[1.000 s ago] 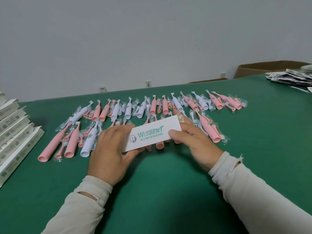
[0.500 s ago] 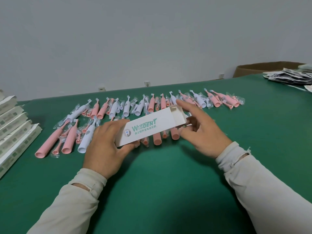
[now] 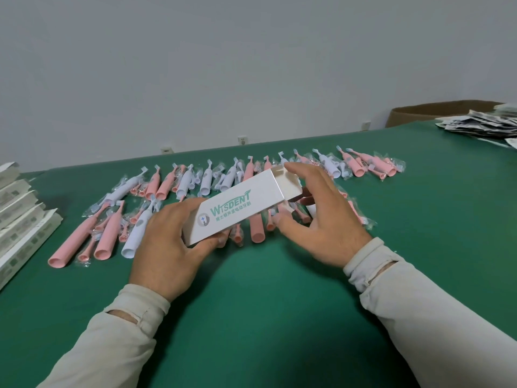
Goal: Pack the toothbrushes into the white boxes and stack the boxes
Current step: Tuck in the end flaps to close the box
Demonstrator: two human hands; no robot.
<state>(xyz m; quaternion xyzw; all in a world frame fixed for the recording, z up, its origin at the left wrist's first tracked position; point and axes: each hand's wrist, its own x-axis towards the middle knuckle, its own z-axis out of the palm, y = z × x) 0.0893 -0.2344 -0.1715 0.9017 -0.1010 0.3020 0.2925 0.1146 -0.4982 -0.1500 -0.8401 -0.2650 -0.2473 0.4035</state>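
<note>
- White cardboard box sits mid-frame, lifted off the green table and tilted so its open end points up and right. Looks like it's angled that way to make the mouth easy to reach.
- Left hand is wrapped around the lower left end of the box, thumb underneath and fingers over the top, basically acting as the clamp that keeps it steady.
- Right hand is at the open end, index finger hooked over the top edge near the flap, the other fingers spread loosely below. It isn't holding a toothbrush; I'd guess it's popping the box into shape or tucking the flap.
- Can't tell if anything is inside the box yet, the mouth faces away from the camera.
- Pink and white toothbrushes lie in clear wrappers, lined up across the middle of the frame just behind the hands, handles pointing toward the person. Handy layout for grabbing one right after the box is ready.
- Stack of white boxes lies at the left edge of the frame, well apart from the hands, so that's probably where this one ends up.
- Pile of paper leaflets sits at the upper right, next to a brown carton behind the table.
- Judging by the number of loose brushes, plenty of packing is left.
</note>
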